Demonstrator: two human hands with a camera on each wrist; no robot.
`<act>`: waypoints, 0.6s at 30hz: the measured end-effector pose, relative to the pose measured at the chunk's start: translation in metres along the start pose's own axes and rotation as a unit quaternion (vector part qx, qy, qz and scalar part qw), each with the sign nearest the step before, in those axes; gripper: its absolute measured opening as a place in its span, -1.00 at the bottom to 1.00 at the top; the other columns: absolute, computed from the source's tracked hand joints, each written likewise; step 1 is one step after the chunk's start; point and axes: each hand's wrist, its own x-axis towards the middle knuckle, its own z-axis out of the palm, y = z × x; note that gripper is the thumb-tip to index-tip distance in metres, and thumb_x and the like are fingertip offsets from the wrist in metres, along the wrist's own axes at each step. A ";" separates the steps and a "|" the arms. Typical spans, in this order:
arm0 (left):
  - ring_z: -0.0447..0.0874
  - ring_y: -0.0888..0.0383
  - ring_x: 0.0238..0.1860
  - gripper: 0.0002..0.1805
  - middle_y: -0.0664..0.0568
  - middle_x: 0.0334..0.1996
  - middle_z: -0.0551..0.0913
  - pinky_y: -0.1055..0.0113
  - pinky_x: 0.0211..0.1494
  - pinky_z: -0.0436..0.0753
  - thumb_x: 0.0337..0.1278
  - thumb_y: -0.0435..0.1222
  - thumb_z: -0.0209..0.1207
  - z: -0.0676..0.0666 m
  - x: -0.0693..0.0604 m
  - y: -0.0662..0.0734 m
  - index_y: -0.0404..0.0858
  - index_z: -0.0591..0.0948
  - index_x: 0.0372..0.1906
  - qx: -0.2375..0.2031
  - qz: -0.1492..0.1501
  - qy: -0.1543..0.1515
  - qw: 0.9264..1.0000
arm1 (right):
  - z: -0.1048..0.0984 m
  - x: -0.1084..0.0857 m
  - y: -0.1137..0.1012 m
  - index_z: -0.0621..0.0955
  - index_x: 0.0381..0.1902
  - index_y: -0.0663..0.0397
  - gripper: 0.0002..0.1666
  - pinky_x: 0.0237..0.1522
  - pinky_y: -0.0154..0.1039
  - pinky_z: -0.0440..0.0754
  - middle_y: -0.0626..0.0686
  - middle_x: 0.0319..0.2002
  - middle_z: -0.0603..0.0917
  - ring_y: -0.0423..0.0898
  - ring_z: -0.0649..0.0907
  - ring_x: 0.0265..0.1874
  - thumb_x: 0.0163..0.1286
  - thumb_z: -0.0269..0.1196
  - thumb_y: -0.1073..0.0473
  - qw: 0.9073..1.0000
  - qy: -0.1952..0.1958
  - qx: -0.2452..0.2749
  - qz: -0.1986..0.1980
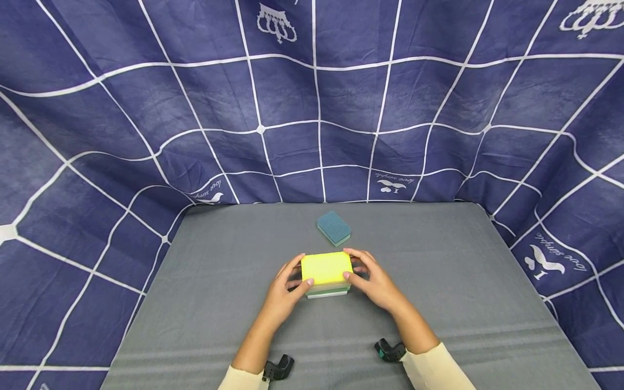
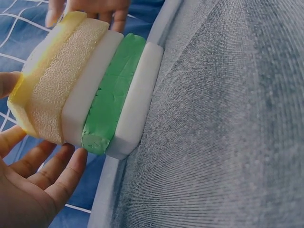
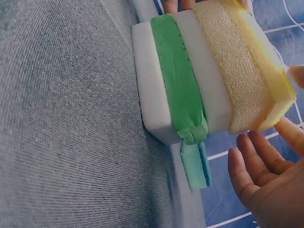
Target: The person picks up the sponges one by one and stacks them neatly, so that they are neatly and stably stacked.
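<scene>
A layered stack stands on the grey table. From the bottom it has a white block (image 2: 137, 104), a flattened green clay-like layer (image 3: 178, 76), a second white block (image 3: 206, 71), a cream porous sponge layer (image 2: 66, 78) and a bright yellow sponge (image 1: 326, 268) on top. My left hand (image 1: 283, 292) holds the yellow sponge's left end, thumb at the near corner and index finger at the far one. At the opposite end, my right hand (image 1: 377, 284) grips it likewise. The other fingers of both hands spread beside the stack, lower down.
Behind the stack lies a teal sponge (image 1: 333, 227), turned at an angle. Grey cloth (image 1: 219, 303) covers the table. Dark blue curtains (image 1: 341, 103) with white grid lines hang along the back and both sides.
</scene>
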 end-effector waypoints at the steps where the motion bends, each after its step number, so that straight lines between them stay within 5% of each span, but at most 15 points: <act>1: 0.53 -0.04 0.31 -0.29 -0.01 0.38 0.44 0.12 0.19 0.69 0.25 -0.12 0.36 0.000 0.000 0.000 0.17 0.37 0.46 -0.001 -0.002 0.001 1.000 | -0.001 0.001 -0.001 0.44 0.42 -0.03 -0.33 0.22 -0.09 0.64 0.10 0.28 0.48 -0.01 0.55 0.23 0.39 0.36 0.15 1.000 0.002 0.004 -0.002; 9: 0.55 -0.06 0.29 -0.27 -0.03 0.37 0.43 0.15 0.18 0.69 0.23 -0.11 0.37 0.000 -0.001 0.002 0.12 0.37 0.48 -0.006 -0.012 -0.002 1.000 | -0.012 0.010 0.002 0.37 0.46 0.04 -0.40 0.26 -0.26 0.56 0.24 0.36 0.46 0.14 0.51 0.32 0.53 0.20 0.12 0.998 0.046 0.022 0.024; 18: 0.59 -0.04 0.23 -0.29 0.02 0.36 0.43 0.27 0.13 0.69 0.22 -0.08 0.37 0.000 -0.001 0.003 0.31 0.36 0.43 -0.002 -0.028 -0.002 1.000 | -0.023 0.025 0.009 0.43 0.41 0.05 -0.36 0.33 0.10 0.49 0.20 0.32 0.46 0.13 0.51 0.31 0.43 0.32 0.09 0.996 0.078 0.003 0.052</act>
